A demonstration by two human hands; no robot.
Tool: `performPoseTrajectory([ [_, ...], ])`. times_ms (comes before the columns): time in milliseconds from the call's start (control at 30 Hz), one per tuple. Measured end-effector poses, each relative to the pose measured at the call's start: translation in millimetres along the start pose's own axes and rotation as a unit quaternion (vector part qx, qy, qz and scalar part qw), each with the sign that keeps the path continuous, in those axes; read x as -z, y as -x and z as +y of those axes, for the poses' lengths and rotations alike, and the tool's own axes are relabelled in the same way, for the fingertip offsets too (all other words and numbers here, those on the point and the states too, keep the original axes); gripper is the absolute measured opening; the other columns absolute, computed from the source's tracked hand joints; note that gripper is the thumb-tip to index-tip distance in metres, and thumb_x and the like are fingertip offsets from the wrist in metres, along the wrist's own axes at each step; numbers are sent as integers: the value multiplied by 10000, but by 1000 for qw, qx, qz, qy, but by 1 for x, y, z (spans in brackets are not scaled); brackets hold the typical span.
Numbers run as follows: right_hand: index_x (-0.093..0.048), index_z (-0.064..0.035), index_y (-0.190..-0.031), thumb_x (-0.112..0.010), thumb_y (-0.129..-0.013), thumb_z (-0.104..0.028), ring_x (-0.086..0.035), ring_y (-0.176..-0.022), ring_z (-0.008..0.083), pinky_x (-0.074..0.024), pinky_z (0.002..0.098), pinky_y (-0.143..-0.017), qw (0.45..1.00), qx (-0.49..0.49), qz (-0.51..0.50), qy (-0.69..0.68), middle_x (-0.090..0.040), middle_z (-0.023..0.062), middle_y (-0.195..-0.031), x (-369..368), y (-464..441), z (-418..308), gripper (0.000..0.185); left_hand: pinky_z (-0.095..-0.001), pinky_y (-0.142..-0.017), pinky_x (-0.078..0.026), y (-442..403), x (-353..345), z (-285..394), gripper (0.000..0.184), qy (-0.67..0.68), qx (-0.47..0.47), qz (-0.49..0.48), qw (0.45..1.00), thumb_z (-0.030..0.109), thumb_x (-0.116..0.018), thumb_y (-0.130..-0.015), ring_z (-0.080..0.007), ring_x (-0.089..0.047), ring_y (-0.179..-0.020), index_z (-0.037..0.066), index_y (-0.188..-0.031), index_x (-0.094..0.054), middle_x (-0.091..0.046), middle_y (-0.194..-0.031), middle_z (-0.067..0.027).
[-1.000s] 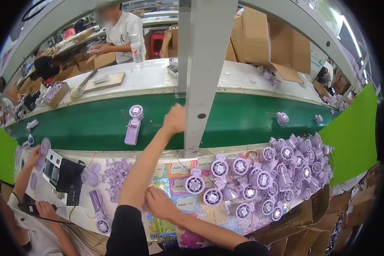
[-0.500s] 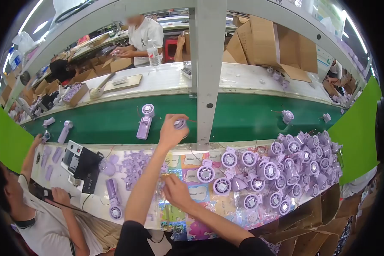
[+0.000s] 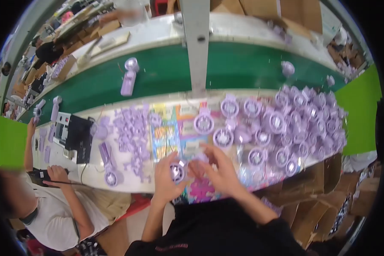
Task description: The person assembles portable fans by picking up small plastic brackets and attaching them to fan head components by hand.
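Note:
Low over the near edge of the bench, my left hand [image 3: 166,179] is closed around a purple fan head [image 3: 177,172] with a round grille. Close beside it, my right hand [image 3: 222,173] has its fingers and thumb bent around a small purple plastic part [image 3: 199,158], blurred by motion. The fan head and this part are near each other; whether they touch I cannot tell. Under both hands lie colourful printed sheets [image 3: 187,126]. Left of them is a heap of small purple plastic pieces [image 3: 130,128], and a big pile of purple fan heads [image 3: 277,122] fills the right.
A green conveyor belt [image 3: 166,68] runs behind the bench, carrying a purple handheld fan [image 3: 128,81]. A grey post [image 3: 198,55] stands at its near side. To the left are a black device [image 3: 79,136], another fan [image 3: 108,164] and a seated co-worker [image 3: 55,209]. Cardboard boxes [image 3: 311,187] sit below right.
My left hand has come back from the belt with the fan head, down beside my right hand. My right hand has shifted right. The view has tilted downward.

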State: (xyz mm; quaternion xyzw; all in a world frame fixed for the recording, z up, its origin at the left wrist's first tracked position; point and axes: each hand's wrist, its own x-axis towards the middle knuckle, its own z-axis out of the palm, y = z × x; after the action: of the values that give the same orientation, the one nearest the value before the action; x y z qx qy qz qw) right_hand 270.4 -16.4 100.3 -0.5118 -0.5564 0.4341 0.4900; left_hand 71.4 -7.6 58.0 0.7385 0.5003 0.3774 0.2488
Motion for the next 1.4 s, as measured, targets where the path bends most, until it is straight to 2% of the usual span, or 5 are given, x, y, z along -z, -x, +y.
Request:
performPoseTrajectory([
  [200, -574, 16, -1156, -673, -935, -94, -616, -709, 102, -507, 269, -632, 982, -140, -90, -88, -657, 57, -887, -22, -2, 39, 265, -424, -919, -430, 18, -9, -6, 849, 119, 75, -13, 990, 33, -683, -589, -334, -539, -939, 3, -1402, -441, -549, -1015, -148],
  [533, -561, 37, -1137, -689, -896, -59, -658, -802, 186, -531, 324, -715, 967, -188, -135, -107, -666, 126, -936, -13, 5, 55, 289, -450, -965, -435, 39, -22, -6, 736, 25, -123, 22, 992, 114, -692, -680, -338, -540, -1064, 20, -1370, -450, -545, -1158, -170],
  [733, -561, 9, -1164, -679, -901, -19, -639, -836, 170, -523, 309, -746, 987, -93, -127, -38, -652, 99, -977, -6, 21, 15, 290, -384, -991, -460, 24, -14, 19, 457, 320, 154, -9, 935, 63, -668, -859, -243, -575, -1137, -20, -1293, -550, -602, -1209, -144],
  [1167, -628, 3, -1158, -704, -913, -27, -615, -755, 67, -501, 236, -657, 975, -136, -119, -129, -682, 45, -924, 5, 50, 7, 258, -356, -958, -442, 49, -30, 18, 214, 569, 174, 5, 804, 27, -674, -813, -247, -596, -1061, -90, -991, -656, -633, -1134, -212],
  [1400, -644, 17, -1172, -676, -935, -86, -620, -706, 99, -496, 266, -634, 988, -144, -58, 17, -677, 83, -875, 38, 44, -7, 260, -338, -987, -441, 26, -56, 31, 161, 465, 195, -64, 861, 19, -638, -900, -217, -601, -1099, -66, -1036, -655, -648, -1141, -150],
])
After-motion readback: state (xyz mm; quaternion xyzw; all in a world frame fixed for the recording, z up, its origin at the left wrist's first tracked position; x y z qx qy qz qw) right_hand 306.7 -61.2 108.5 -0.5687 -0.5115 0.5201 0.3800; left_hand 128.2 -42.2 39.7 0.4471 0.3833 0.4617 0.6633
